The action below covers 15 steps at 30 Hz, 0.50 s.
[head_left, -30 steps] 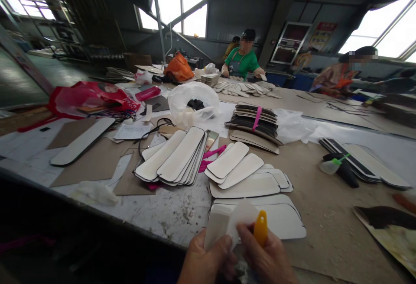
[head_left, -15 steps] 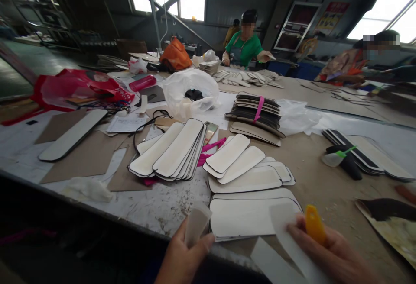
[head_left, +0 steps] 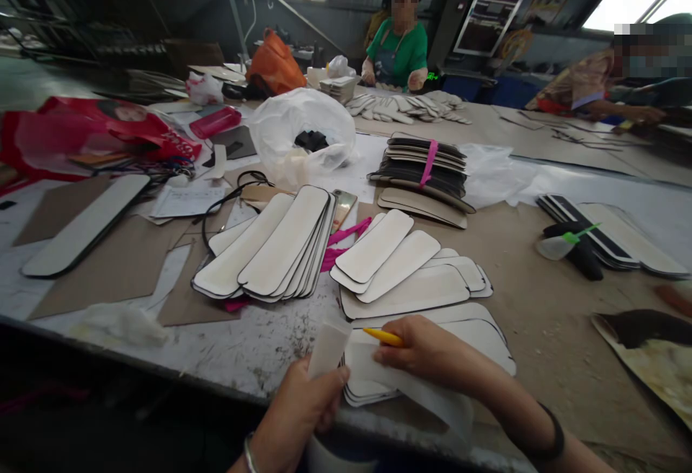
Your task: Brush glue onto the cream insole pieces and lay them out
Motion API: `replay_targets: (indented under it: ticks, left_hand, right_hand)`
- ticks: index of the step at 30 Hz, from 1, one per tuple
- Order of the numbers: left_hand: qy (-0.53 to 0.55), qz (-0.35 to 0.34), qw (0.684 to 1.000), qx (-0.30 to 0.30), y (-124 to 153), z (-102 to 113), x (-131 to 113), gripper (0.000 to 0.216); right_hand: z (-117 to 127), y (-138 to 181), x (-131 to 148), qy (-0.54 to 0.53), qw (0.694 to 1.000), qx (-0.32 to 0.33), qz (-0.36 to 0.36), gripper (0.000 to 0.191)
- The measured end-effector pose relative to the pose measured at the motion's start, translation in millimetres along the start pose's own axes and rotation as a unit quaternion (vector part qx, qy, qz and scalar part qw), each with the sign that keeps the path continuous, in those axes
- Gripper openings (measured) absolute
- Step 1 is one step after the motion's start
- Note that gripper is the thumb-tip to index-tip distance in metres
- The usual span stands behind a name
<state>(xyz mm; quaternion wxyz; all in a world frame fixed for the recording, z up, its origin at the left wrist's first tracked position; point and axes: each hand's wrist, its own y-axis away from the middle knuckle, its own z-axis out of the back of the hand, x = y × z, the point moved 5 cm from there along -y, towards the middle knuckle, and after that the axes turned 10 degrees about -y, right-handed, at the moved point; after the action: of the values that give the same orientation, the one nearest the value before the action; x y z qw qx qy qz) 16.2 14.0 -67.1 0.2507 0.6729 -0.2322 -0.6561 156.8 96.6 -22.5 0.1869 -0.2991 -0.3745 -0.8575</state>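
Observation:
My left hand (head_left: 303,404) is closed around a translucent whitish strip (head_left: 329,349), whose upper end sticks out between thumb and fingers. A pale band (head_left: 340,457) hangs below that hand. My right hand (head_left: 419,347) grips a yellow tool (head_left: 385,337); its working end cannot be made out. Under the right hand runs another length of translucent strip (head_left: 432,394); whether the fingers also pinch it is unclear. Both hands are over the table's near edge, beside a stack of white rounded pads with dark edges (head_left: 476,336). More white pads (head_left: 400,264) lie fanned just behind.
Left of centre lies another pad stack (head_left: 286,242). Behind are a black bundle with a pink tie (head_left: 424,166) and a clear plastic bag (head_left: 303,130). A green-tipped bottle (head_left: 559,246) is at right. Across the table stands a person in green (head_left: 403,55); another person works at far right.
My right hand has swung left and inward, bringing the yellow tool close to the strip in my left hand. The left hand stays nearly in place. The view has shifted slightly.

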Motion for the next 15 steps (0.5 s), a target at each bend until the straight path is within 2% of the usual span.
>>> replay_targets:
  ticks: [9, 15]
  left_hand:
    - [-0.015, 0.017, 1.000, -0.003, -0.3, 3.2, 5.6, 0.028]
    - [-0.033, 0.016, 0.999, 0.001, 1.0, 2.3, 0.1, 0.029]
  right_hand:
    - [-3.0, -8.8, 2.0, 0.052, 0.999, -0.003, 0.001, 0.017]
    - [-3.9, -9.7, 6.2, 0.095, 0.995, -0.009, 0.012, 0.019]
